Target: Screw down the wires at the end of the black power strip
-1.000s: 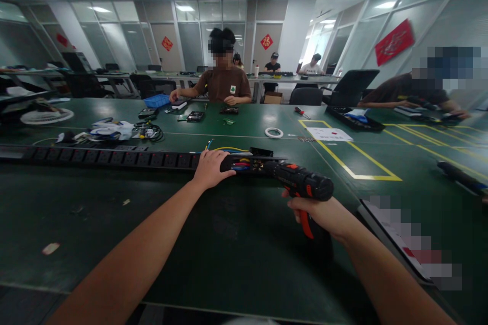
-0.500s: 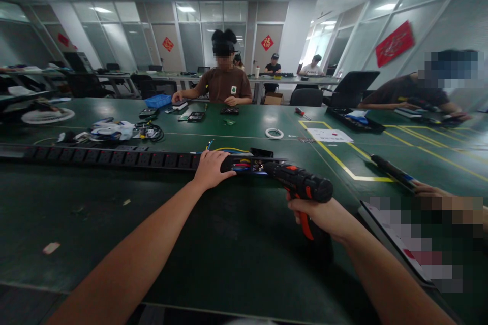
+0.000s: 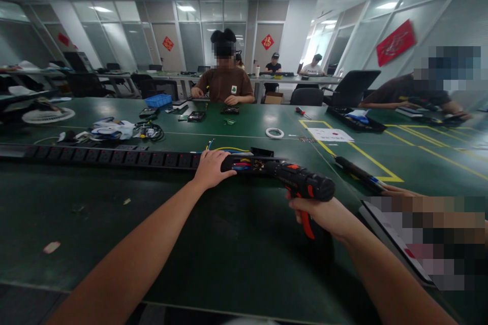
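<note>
A long black power strip lies across the green table. Its right end is opened, showing coloured wires. My left hand presses down on the strip just left of that open end, fingers wrapped over it. My right hand is closed round the grip of a black and red cordless screwdriver, whose nose points into the open end.
A co-worker's hand at the right holds a long black tool over the yellow floor-tape rectangle. A white tape roll, papers, a cable pile and a seated person lie beyond. A blurred flat object sits at the right edge.
My hands and the screwdriver have stayed put. The co-worker's hand with the long black tool has come in from the right and moved left toward the table's middle.
</note>
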### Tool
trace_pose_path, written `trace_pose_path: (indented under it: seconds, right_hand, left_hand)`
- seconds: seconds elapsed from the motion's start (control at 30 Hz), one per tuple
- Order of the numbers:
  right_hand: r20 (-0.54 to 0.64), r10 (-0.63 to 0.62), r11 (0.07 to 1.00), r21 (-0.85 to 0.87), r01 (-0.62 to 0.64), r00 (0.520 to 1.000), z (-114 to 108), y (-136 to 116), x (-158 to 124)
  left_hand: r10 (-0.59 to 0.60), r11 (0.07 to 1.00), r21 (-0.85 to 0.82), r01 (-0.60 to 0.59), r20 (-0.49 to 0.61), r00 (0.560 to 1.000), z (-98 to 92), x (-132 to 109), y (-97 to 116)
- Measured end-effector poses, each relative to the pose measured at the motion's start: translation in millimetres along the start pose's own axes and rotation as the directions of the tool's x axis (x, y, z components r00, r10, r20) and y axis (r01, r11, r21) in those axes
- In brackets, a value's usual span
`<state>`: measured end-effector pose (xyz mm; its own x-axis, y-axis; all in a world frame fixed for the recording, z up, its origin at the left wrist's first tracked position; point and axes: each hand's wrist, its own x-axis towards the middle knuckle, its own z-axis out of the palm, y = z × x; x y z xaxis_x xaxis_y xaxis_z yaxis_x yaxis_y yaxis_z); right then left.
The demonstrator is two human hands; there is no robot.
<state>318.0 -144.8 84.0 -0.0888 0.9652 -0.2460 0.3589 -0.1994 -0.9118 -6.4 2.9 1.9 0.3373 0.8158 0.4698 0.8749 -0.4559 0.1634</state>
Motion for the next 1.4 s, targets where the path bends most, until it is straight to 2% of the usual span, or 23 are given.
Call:
trace_pose_path:
  seconds: [1.4]
  right_hand:
    - [-0.010, 0.003, 1.000, -0.009, -0.003, 1.000, 0.6, 0.2, 1.5]
  left_hand:
    - [-0.003, 1.000, 0.004, 0.003, -0.008, 1.000, 4.2, 0.2, -2.8]
